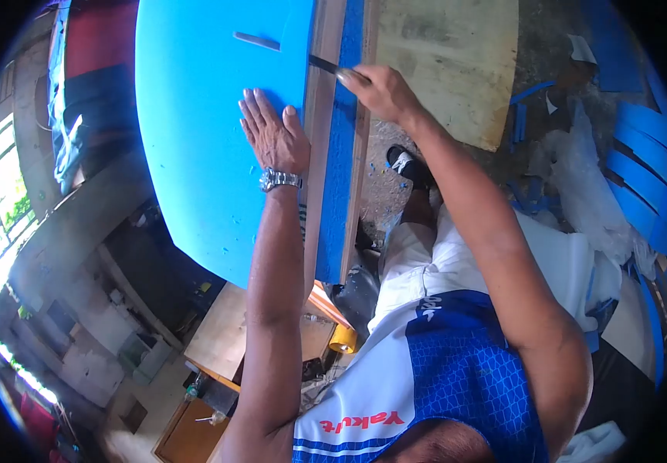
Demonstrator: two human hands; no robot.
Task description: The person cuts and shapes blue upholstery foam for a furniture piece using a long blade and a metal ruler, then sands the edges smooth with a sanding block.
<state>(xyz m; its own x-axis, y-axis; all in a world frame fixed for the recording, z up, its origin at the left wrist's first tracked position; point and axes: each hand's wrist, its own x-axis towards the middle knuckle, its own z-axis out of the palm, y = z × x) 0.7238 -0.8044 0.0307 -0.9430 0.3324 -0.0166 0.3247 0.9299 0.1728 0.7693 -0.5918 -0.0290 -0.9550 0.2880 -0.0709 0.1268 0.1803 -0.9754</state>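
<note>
Shirt (465,347) nearest me; at eleven o'clock I see the left hand (279,139) open, flat on the blue board (202,154), the right hand (384,89) closed round a dark tool (323,64) at twelve, by the board's edge.

- Left hand (279,139) lies flat on the blue foam board (210,162), fingers slightly spread, a metal watch (280,180) at its wrist.
- Right hand (384,91) grips a dark narrow tool (323,65), its tip at the board's edge.
- A short slot (258,41) marks the board near that tip.
- Blue offcuts (642,166) lie at the right, near crumpled clear plastic (580,177).
- A yellow roll (343,339) sits below the board's near end.
</note>
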